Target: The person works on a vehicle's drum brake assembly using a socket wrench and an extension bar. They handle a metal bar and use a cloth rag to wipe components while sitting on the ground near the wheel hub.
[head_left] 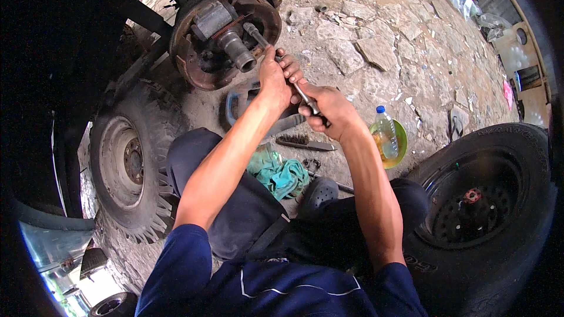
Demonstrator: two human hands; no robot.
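Your left hand (pixel 276 79) and right hand (pixel 329 108) both grip the metal bar (pixel 259 37) — its far end at the brake (pixel 189 61), beside the jutting axle (pixel 236 51). A brush (pixel 305 142) and rag (pixel 285 178) lie below; tyres (pixel 502 246) flank your knees (pixel 191 155).

Brake assembly (pixel 191 61) sits forward and left, its spindle (pixel 236 51) just left of the far end of the bar tool (pixel 257 35), with the left hand (pixel 278 76) farther up the bar and the right hand (pixel 331 108) at its near end. Below the hands, a brush (pixel 294 140) lies on the ground (pixel 405 29), beyond the cloth (pixel 282 177) between the knees. One wheel (pixel 126 164) stands left of the left knee (pixel 194 155), another (pixel 482 217) right of the right knee (pixel 411 196), with a bowl (pixel 402 144) and bottle (pixel 385 132) beyond that knee.
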